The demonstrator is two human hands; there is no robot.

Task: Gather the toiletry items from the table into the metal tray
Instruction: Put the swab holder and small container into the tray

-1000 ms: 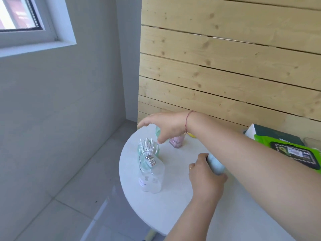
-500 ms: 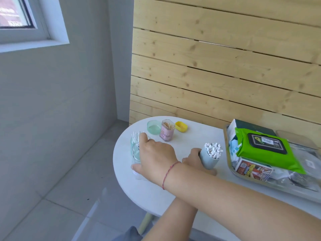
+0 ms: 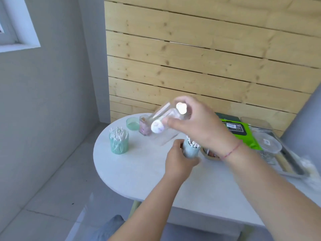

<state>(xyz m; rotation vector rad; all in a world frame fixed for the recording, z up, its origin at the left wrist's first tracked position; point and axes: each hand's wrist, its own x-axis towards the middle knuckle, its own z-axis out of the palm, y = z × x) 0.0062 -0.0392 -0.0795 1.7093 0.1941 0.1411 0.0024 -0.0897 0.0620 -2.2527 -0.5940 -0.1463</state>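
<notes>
The clear bottle (image 3: 162, 129) has been picked up. Half a second ago it was standing on the table (image 3: 139, 171), just beside the green cup of cotton buds (image 3: 119, 142) at the left, with the right hand laid over it. Now it is held up in the air over the far middle of the table, tipped on its side. It looks blurry, so it is likely being moved fast. This means one more thing is on its way to the metal tray (image 3: 295, 169) at the right, where a green pack of wipes (image 3: 243, 136) is seen too.

The right hand (image 3: 196, 126) is curled round the bottle, with fingers and thumb wrapped over it. The arm is stretched out from the near right.

The left hand (image 3: 178, 160) is kept low, near the middle of the table. A small blue cup of cotton buds (image 3: 191, 151) is gripped in it, as before. It cannot be told if this cup is lifted.

The green cup, a pink jar (image 3: 144, 127) and a green lid (image 3: 132, 124) are left at the far left, so more trips will likely be needed.
</notes>
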